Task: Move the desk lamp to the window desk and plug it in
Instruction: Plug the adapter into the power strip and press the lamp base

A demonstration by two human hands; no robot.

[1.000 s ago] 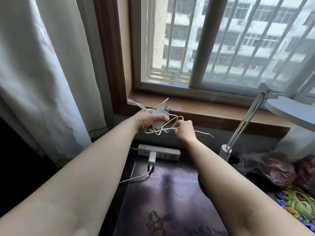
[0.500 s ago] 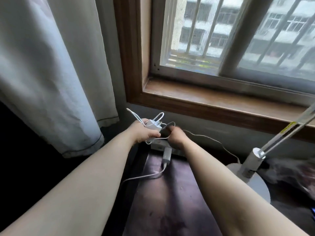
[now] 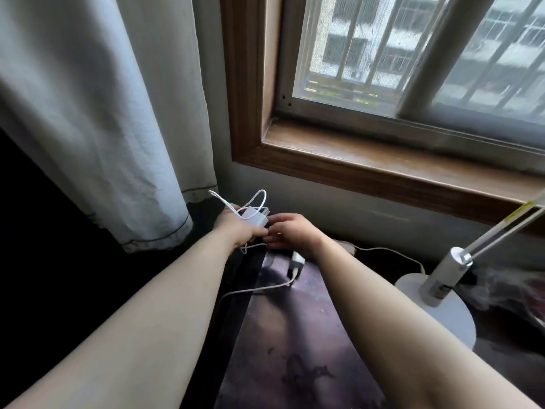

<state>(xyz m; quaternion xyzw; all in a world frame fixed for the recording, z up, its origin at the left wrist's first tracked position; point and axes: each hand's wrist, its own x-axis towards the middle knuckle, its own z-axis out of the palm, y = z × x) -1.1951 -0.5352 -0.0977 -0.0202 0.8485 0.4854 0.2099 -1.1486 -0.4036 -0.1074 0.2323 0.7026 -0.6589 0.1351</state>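
The white desk lamp stands on the dark desk at the right, its round base flat and its arm slanting up out of frame. Its thin white cord runs left behind my right wrist. My left hand grips the white power adapter, with loose loops of cord above it. My right hand touches the adapter from the right, fingers curled over the cord; it hides most of the power strip at the desk's back edge.
A white charger is plugged into the strip, its cable trailing left off the desk. A wooden window sill runs above. A pale curtain hangs at the left. Bagged items lie behind the lamp.
Both hands have come down from sill height to just over the power strip, carrying the adapter and cord. The view has dropped and shifted left, so the lamp sits nearer the right edge.
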